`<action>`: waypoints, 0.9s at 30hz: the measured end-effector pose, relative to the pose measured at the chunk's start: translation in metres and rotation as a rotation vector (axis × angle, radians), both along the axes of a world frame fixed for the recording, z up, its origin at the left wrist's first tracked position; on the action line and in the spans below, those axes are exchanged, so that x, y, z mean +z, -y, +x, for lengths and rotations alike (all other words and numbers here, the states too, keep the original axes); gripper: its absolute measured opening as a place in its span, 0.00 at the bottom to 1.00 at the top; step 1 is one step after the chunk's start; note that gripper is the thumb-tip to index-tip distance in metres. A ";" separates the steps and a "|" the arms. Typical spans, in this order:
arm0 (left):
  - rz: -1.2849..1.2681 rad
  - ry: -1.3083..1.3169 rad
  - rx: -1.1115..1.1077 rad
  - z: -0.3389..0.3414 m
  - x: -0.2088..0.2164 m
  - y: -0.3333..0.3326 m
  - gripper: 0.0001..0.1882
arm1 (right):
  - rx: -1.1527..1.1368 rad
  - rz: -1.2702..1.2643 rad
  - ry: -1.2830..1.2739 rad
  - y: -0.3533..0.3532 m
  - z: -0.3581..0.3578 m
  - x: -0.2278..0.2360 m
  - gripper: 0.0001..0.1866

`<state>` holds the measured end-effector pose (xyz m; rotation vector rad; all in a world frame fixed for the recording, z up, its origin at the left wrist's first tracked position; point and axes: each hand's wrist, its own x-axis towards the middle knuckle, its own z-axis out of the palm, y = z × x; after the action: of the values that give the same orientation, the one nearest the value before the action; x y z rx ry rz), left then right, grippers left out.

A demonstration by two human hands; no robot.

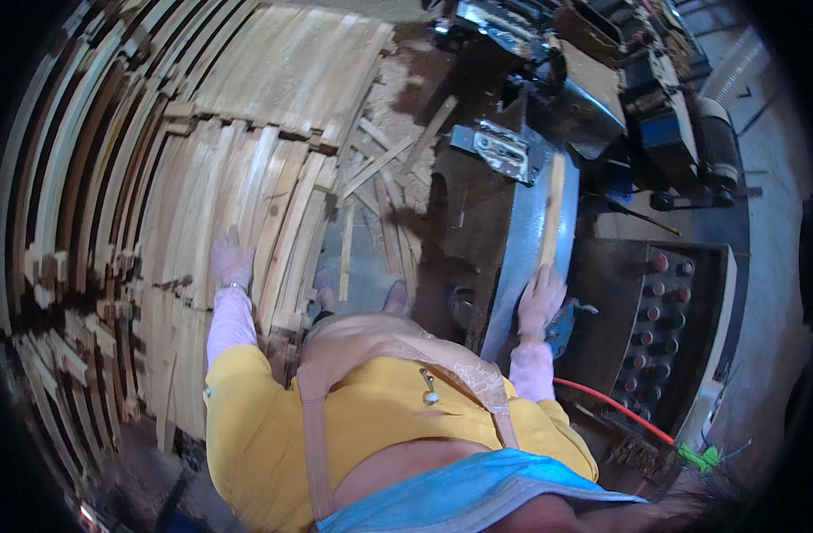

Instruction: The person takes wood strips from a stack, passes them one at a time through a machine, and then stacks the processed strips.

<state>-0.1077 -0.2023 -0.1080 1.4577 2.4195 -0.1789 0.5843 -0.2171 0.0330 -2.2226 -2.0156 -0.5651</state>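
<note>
My left hand [233,259] lies on the stacked wooden planks [184,204] to my left, its fingers stretched out over the pale boards. On my right, a narrow wooden strip [554,213] rests lengthwise along the shiny metal machine bed [523,235]. My right hand [541,298] grips the near end of this strip, fingers closed about it and hiding that end. From there the strip runs away from me toward the metal guide block [504,151] and the machine head.
A control panel [659,324] with rows of buttons stands right of the bed; a red hose [615,401] runs below it. A motor [715,142] sits at the far right. Loose offcuts [384,169] and sawdust lie between stack and machine. More boards [69,178] line the left.
</note>
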 end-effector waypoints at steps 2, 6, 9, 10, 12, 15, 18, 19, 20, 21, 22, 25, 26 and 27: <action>0.046 -0.010 -0.050 -0.013 -0.005 0.001 0.41 | -0.038 -0.005 0.027 -0.070 -0.006 -0.002 0.17; 0.051 0.354 0.184 0.043 0.112 -0.044 0.32 | -0.017 0.038 -0.070 -0.175 0.035 -0.017 0.05; 0.441 0.372 0.207 0.077 0.057 -0.047 0.25 | 0.192 0.488 -0.141 -0.221 -0.004 -0.016 0.06; 0.187 0.665 0.379 0.101 0.067 -0.064 0.20 | 0.234 0.265 -0.445 -0.214 -0.055 -0.002 0.10; 0.658 1.024 0.276 0.180 0.087 -0.082 0.15 | 0.375 0.055 -0.774 -0.183 -0.152 0.016 0.13; 0.508 1.080 -0.080 0.249 0.138 -0.104 0.21 | 0.304 -0.664 -1.645 -0.129 -0.248 -0.009 0.16; 0.499 0.930 -0.176 0.247 0.112 -0.121 0.30 | 0.115 -0.499 -1.873 -0.114 -0.230 0.029 0.19; 0.566 0.917 -0.067 0.227 0.093 -0.123 0.32 | 0.098 -0.424 -1.918 -0.106 -0.196 0.028 0.20; 0.544 0.773 0.003 0.194 0.079 -0.114 0.35 | 0.048 -0.354 -1.873 -0.097 -0.164 0.034 0.22; 0.512 0.630 0.075 0.161 0.066 -0.104 0.38 | 0.005 -0.283 -1.829 -0.084 -0.135 0.041 0.23; 0.469 0.504 0.146 0.129 0.054 -0.095 0.42 | -0.028 -0.190 -1.423 -0.065 -0.109 0.048 0.25; 0.328 0.037 0.257 0.021 -0.023 -0.037 0.45 | -0.083 -0.086 -0.349 0.004 -0.040 0.035 0.31; 0.242 -0.012 0.205 0.013 -0.025 -0.025 0.44 | -0.103 -0.049 -0.214 0.031 -0.028 0.024 0.30; 0.163 -0.075 0.166 0.006 -0.019 -0.019 0.43 | -0.086 -0.049 -0.120 0.040 -0.017 0.015 0.29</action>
<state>-0.1012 -0.1836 -0.1269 1.3274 2.6556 0.0010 0.5674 -0.2569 0.0477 -2.3209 -1.9039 -0.3837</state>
